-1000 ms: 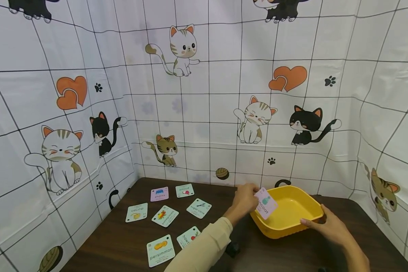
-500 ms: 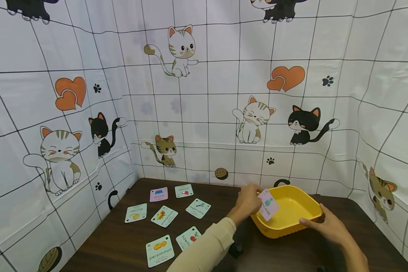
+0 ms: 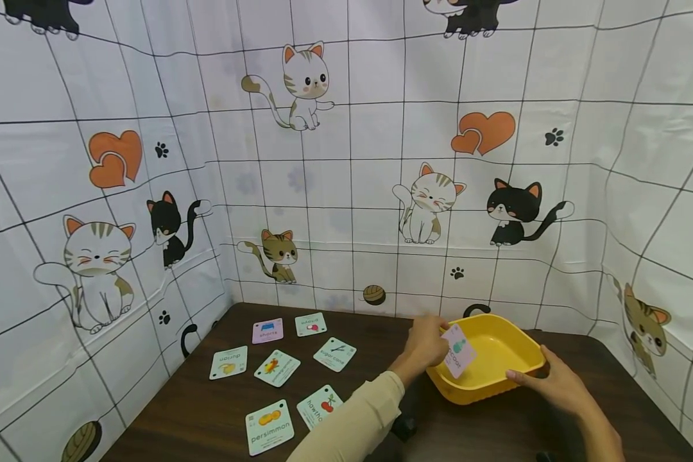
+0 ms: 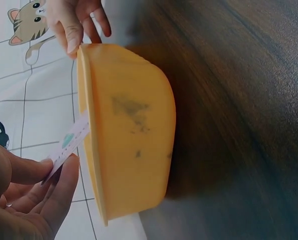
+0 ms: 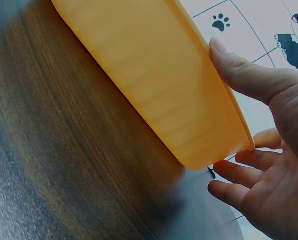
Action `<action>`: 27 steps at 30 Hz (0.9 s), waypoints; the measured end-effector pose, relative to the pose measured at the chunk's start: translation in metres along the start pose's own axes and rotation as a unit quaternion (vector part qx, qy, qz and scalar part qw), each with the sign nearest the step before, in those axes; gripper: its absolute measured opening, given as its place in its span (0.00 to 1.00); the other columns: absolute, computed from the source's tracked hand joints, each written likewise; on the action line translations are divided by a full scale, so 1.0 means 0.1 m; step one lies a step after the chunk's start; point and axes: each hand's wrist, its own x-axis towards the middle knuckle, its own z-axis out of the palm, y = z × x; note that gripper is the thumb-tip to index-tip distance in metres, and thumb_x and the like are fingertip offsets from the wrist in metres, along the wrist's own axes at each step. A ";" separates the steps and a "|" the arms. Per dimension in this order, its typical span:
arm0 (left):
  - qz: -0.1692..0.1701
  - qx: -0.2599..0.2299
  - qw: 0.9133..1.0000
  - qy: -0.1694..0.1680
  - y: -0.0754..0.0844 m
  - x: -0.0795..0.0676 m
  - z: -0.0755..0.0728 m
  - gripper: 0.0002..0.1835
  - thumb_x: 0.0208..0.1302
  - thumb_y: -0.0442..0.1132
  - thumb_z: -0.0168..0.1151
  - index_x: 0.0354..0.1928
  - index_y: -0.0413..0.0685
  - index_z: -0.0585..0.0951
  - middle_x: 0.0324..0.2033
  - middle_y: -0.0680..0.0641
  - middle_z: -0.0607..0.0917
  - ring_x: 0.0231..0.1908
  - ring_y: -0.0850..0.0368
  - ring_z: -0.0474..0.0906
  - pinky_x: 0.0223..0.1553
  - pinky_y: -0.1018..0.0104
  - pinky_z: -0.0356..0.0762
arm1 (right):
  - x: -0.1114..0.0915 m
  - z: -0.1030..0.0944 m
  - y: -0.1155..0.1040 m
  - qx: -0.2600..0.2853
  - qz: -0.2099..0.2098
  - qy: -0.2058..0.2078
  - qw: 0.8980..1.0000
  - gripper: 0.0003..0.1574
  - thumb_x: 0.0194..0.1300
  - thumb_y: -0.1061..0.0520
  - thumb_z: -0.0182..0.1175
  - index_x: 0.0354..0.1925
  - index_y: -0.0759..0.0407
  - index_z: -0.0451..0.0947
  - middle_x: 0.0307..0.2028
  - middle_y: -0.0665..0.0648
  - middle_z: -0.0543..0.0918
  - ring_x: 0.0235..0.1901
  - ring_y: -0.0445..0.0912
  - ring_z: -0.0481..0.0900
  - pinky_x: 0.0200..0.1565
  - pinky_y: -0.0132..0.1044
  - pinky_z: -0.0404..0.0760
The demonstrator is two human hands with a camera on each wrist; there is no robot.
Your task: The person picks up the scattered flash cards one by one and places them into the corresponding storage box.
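Observation:
My left hand (image 3: pixel 427 343) pinches a light purple word card (image 3: pixel 459 351) between thumb and fingers. A teal picture and the letters "coat" show on the card, the start of the word hidden by the hand. The card slants over the left rim of a yellow plastic basin (image 3: pixel 511 351), its far edge reaching inside the rim in the left wrist view. At the basin's right corner my right hand (image 3: pixel 560 388) grips the rim, thumb (image 5: pixel 244 75) along the near side and fingers at the outer corner.
Several word cards lie spread on the dark wooden table to the left, among them persimmon (image 3: pixel 269 427), sugar cane (image 3: pixel 335 354), durian (image 3: pixel 228 363) and the purple shorts card (image 3: pixel 267 331). A white curtain with printed cats (image 3: pixel 306 192) stands behind and beside the table.
My left hand and the card have shifted slightly to the right, further over the basin. The right hand keeps its hold on the rim.

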 end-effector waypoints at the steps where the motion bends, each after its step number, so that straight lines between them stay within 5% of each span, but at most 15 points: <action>1: -0.001 0.000 1.000 -0.001 0.00 0.00 0.01 0.18 0.64 0.27 0.70 0.53 0.51 0.90 0.39 0.50 0.88 0.31 0.61 0.79 0.30 0.72 0.83 | 0.00 0.00 0.00 0.000 -0.002 0.000 1.000 0.77 0.73 0.28 0.61 0.80 0.83 0.32 0.76 0.92 0.47 0.72 0.86 0.56 0.68 0.80 0.64; 13: 0.008 0.001 1.000 -0.019 0.02 -0.05 0.08 0.21 0.62 0.26 0.69 0.56 0.53 0.90 0.37 0.51 0.89 0.27 0.64 0.80 0.26 0.73 0.81 | 0.01 0.00 -0.02 0.005 0.014 -0.007 1.000 0.79 0.72 0.28 0.62 0.80 0.83 0.31 0.76 0.92 0.46 0.73 0.86 0.54 0.70 0.80 0.61; 27: 0.043 0.031 0.998 -0.032 0.02 -0.04 0.13 0.18 0.62 0.28 0.69 0.52 0.52 0.91 0.35 0.54 0.91 0.31 0.67 0.83 0.31 0.74 0.83 | 0.01 0.01 -0.04 0.008 0.005 0.009 1.000 0.75 0.72 0.29 0.63 0.80 0.82 0.37 0.73 0.89 0.59 0.68 0.81 0.66 0.67 0.77 0.68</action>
